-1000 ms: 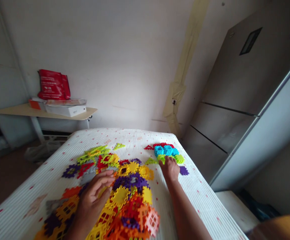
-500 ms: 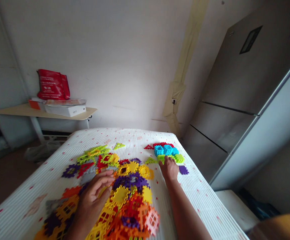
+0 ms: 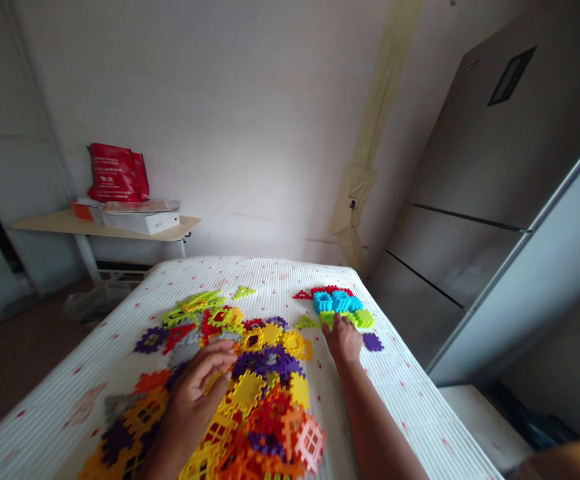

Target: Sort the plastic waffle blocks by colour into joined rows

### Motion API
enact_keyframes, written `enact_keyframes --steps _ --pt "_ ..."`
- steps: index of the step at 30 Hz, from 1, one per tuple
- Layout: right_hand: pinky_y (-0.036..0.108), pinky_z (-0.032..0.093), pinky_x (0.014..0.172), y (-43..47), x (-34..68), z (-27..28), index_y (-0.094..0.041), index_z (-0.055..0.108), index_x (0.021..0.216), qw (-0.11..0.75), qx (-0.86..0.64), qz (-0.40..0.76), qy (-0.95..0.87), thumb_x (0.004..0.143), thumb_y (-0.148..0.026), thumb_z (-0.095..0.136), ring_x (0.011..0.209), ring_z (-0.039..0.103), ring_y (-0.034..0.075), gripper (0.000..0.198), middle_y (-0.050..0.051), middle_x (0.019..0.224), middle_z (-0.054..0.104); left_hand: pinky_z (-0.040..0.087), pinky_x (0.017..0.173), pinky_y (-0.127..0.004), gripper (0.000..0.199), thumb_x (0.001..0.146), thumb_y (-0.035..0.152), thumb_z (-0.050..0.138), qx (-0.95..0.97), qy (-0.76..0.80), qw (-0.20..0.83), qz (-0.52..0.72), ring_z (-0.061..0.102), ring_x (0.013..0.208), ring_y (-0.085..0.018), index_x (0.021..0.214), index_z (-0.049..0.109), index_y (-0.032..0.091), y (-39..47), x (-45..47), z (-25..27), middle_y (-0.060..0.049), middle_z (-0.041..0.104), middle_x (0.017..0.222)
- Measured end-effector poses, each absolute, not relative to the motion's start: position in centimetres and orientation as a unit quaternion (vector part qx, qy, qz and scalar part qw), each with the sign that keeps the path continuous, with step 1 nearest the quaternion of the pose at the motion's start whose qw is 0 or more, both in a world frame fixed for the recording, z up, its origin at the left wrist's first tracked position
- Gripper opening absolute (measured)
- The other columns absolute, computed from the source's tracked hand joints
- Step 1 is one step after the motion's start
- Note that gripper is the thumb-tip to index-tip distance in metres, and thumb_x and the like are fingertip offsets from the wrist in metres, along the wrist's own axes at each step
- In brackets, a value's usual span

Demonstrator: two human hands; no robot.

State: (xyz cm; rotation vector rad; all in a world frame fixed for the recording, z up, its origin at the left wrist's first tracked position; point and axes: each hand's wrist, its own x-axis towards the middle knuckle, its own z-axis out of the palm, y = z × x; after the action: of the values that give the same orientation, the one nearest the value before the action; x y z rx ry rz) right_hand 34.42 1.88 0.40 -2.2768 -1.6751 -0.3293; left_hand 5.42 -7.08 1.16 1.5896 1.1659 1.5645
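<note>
- Surface (image 3: pixel 270 275): mixed pile (image 3: pixel 247 392) runs toward its near edge, crowding your left hand (image 3: pixel 195 390), thumb and fingers apart.
- Your right hand (image 3: pixel 345 340) is at the green pieces (image 3: pixel 365 318), toward the right edge; grip hidden, cannot tell.
- Blue pieces (image 3: pixel 340 301): close behind, limiting room.
- Green pieces: likely light, stiff; pinch notched rims.
- Purple piece (image 3: pixel 373 342): beside your right hand, nearer the edge.

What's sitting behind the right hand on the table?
Beyond the right hand: lime-green toothed plastic pieces, bright-blue plastic pieces, then red plastic pieces. Whatever the hand covers can't be seen.
</note>
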Motion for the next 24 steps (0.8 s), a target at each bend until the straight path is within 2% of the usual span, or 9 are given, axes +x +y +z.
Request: enact_keyframes --steps 4,7,10,13,18,20,24 --pt "0.025 0.035 0.054 1.7 34.4 0.5 -0.017 0.060 0.092 0.167 -0.783 -0.136 -0.583 0.084 -0.041 0.052 0.076 0.061 0.020 0.026 0.009 0.088 0.063 0.051 0.087 -0.029 0.011 0.079 0.028 0.054 0.600 0.446 0.298 0.594 0.058 0.107 -0.020 0.083 0.063 0.022 -7.4 5.6 1.3 -0.006 0.059 0.112" --pt "0.023 0.030 0.051 1.5 34.4 0.6 -0.018 0.062 0.087 0.216 -0.750 -0.185 -0.597 0.084 -0.040 0.052 0.072 0.060 0.017 0.024 0.008 0.090 0.063 0.050 0.086 -0.029 0.013 0.078 0.030 0.053 0.606 0.468 0.267 0.585 0.059 0.104 -0.020 0.080 0.063 0.021 -7.4 5.5 2.0 -0.006 0.063 0.105" --pt "0.023 0.025 0.049 1.6 34.1 0.5 -0.018 0.063 0.082 0.275 -0.683 -0.233 -0.636 0.087 -0.032 0.049 0.065 0.057 0.013 0.021 0.006 0.085 0.063 0.052 0.079 -0.028 0.020 0.077 0.036 0.049 0.621 0.526 0.227 0.535 0.065 0.090 -0.018 0.080 0.063 0.021 -6.7 4.7 3.5 -0.005 0.068 0.091" --pt "0.024 0.023 0.049 1.7 33.5 0.1 -0.017 0.062 0.073 0.318 -0.610 -0.271 -0.673 0.089 -0.026 0.043 0.058 0.052 0.011 0.027 0.003 0.073 0.061 0.052 0.071 -0.027 0.024 0.077 0.035 0.046 0.647 0.598 0.176 0.440 0.065 0.078 -0.018 0.083 0.064 0.021 -4.3 3.0 5.5 -0.002 0.070 0.084" --pt "0.024 0.022 0.050 1.8 32.7 -0.5 -0.017 0.058 0.064 0.352 -0.546 -0.295 -0.700 0.091 -0.022 0.039 0.053 0.047 0.009 0.033 0.002 0.064 0.057 0.049 0.081 -0.029 0.015 0.081 0.027 0.053 0.659 0.647 0.157 0.350 0.063 0.085 -0.016 0.087 0.064 0.019 3.4 0.3 8.0 -0.001 0.069 0.088" --pt "0.024 0.023 0.051 1.7 32.4 -0.6 -0.017 0.058 0.064 0.358 -0.532 -0.295 -0.709 0.091 -0.021 0.040 0.052 0.046 0.009 0.033 0.002 0.063 0.056 0.050 0.079 -0.037 0.024 0.085 0.033 0.056 0.670 0.660 0.158 0.302 0.062 0.088 -0.017 0.098 0.061 0.015 6.8 0.3 8.2 -0.004 0.065 0.099" --pt "0.023 0.026 0.052 1.6 32.3 -0.6 -0.018 0.059 0.066 0.374 -0.516 -0.288 -0.715 0.092 -0.022 0.039 0.052 0.046 0.009 0.032 0.001 0.063 0.056 0.051 0.080 -0.039 0.031 0.085 0.034 0.056 0.686 0.680 0.149 0.212 0.059 0.097 -0.020 0.112 0.056 0.018 12.1 1.9 7.3 -0.007 0.059 0.114"
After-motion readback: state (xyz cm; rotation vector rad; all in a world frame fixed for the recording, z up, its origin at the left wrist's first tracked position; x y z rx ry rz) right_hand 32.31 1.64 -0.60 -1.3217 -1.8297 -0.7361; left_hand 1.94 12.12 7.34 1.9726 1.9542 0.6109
